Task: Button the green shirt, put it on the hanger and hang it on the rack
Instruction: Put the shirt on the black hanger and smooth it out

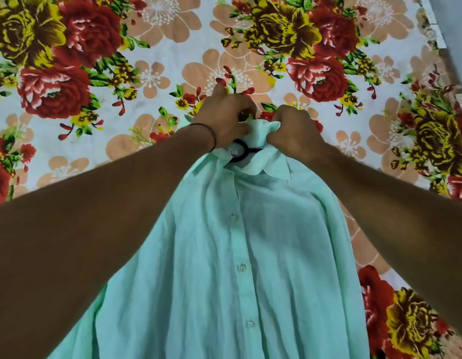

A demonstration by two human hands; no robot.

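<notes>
Shirt (237, 255) lies front-up on the bed (160, 53), placket buttons done up, collar at centre and body running off the bottom edge. The hanger (241, 152) hook shows black inside the collar. Left grip (224, 117), with a band (211, 136) at the wrist, and right grip (294, 128) both clench bunched collar cloth, close together. Bare floral sheet spreads beyond and to both sides; the bed edge meets a grey surface (455, 27) at upper right.
</notes>
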